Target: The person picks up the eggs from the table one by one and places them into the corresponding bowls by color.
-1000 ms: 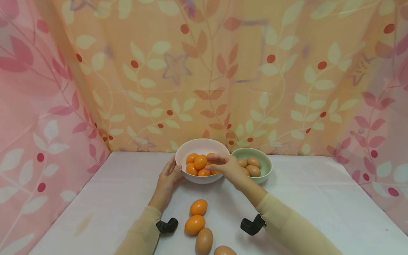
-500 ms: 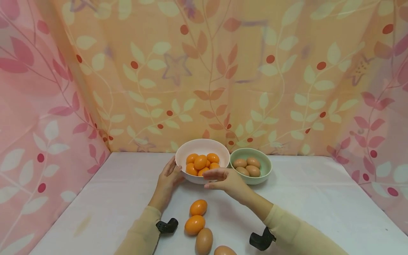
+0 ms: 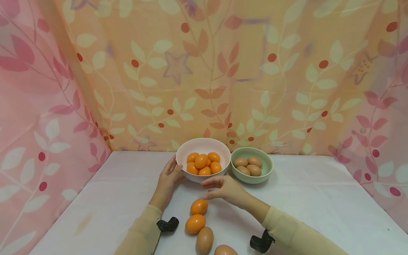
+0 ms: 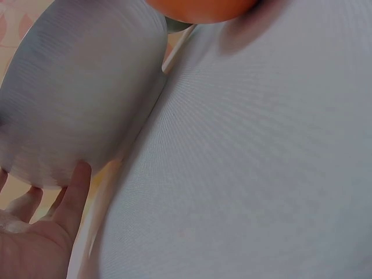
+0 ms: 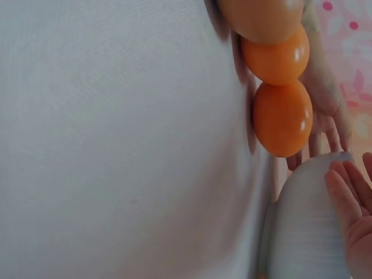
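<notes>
My left hand (image 3: 167,179) rests against the left side of a pale pink bowl (image 3: 204,146) holding several orange eggs (image 3: 201,161). In the left wrist view, the thumb and fingertips touch the bowl's outer wall (image 4: 87,87). Over the table in front of the bowl, my right hand (image 3: 227,190) holds nothing, its fingers extended and parted from the thumb. The thumb tip is just above the nearest loose orange egg (image 3: 199,207); whether they touch, I cannot tell. Behind that egg lie another orange egg (image 3: 195,224) and a brown egg (image 3: 205,241) in a row toward me.
A green bowl (image 3: 267,166) with several brown eggs (image 3: 254,170) stands right beside the pink bowl. One more brown egg (image 3: 225,250) is cut off at the bottom edge. Floral cloth (image 3: 210,71) hangs behind the white-covered table (image 3: 318,202).
My right hand has come out from over the pink bowl and down toward the nearest loose orange egg. The left hand stays at the bowl.
</notes>
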Demonstrator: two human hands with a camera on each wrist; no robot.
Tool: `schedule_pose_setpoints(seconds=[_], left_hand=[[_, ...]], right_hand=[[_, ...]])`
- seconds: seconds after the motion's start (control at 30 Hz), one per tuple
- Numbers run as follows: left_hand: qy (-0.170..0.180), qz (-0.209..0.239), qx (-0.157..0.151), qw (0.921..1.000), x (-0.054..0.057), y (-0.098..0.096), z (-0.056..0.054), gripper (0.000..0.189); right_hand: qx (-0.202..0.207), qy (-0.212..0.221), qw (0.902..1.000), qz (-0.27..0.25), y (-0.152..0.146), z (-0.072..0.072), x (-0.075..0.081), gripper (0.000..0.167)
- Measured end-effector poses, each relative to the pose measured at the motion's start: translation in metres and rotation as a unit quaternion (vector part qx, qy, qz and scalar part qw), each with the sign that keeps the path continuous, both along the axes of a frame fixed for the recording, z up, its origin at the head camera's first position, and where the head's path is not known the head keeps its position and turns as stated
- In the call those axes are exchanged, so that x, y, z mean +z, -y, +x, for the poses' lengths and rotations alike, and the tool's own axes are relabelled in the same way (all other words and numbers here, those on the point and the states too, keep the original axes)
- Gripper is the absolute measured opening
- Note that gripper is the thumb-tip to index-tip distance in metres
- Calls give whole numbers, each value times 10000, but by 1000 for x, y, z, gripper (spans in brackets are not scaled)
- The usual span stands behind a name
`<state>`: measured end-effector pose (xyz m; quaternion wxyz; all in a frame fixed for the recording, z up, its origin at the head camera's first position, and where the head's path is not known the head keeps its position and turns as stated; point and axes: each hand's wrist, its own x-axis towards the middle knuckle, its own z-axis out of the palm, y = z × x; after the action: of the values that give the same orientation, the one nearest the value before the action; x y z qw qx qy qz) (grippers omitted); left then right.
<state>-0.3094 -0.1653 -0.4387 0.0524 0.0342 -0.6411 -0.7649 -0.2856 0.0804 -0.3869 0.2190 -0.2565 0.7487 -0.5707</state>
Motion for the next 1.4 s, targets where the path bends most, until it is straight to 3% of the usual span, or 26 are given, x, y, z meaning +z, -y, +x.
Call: schedule_pose_setpoints(seconds=[0.77,1.1,1.4], left_hand=[[3,-27,-1,10000,-1,1,-2,62],[7,-59,29,10000,-2,1,-2,62],[20,-128,15,9999,-1,1,-2,60]], right_hand=[[247,-321,9985,365,14,-6,-17,42],[480,-177,9979,392,19,-9,-24,44],[380,-128,9970,659,22,-9,-24,41]])
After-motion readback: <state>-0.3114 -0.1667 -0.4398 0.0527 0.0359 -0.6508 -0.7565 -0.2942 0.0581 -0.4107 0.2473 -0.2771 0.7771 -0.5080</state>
